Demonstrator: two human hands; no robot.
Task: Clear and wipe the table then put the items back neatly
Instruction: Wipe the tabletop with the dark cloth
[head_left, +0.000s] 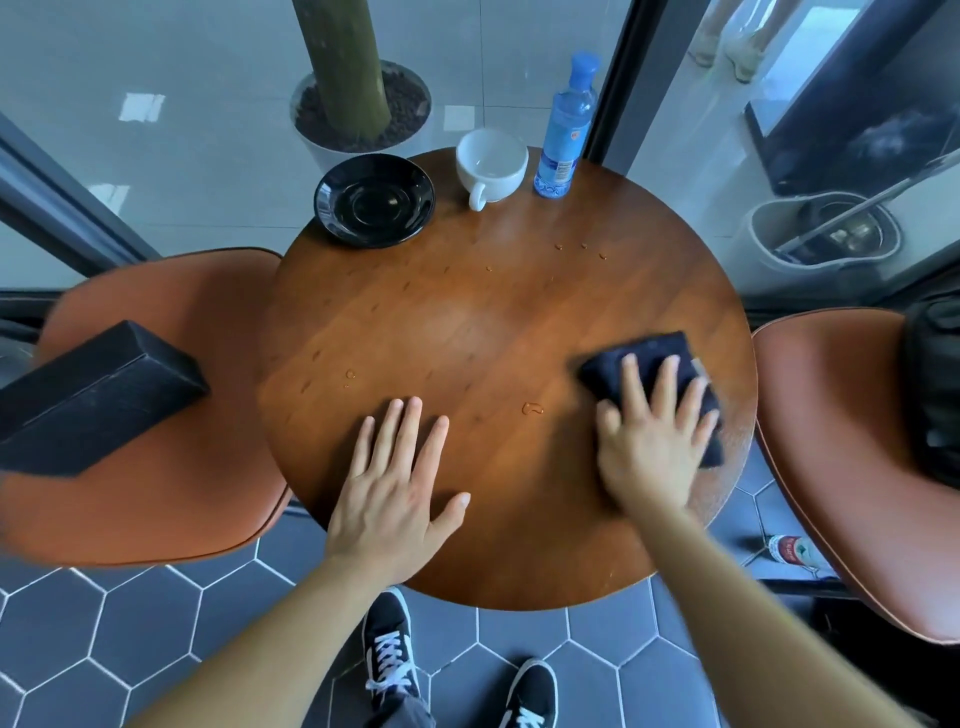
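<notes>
A round wooden table carries a black saucer, a white cup and a blue water bottle along its far edge. Small water drops lie scattered on the wood. My right hand presses flat on a dark folded cloth at the table's right side, fingers spread. My left hand rests flat on the near part of the table, fingers apart, holding nothing.
An orange chair on the left holds a long black box. Another orange chair stands on the right with a dark bag on it. A potted trunk stands behind the table; a mop bucket sits far right.
</notes>
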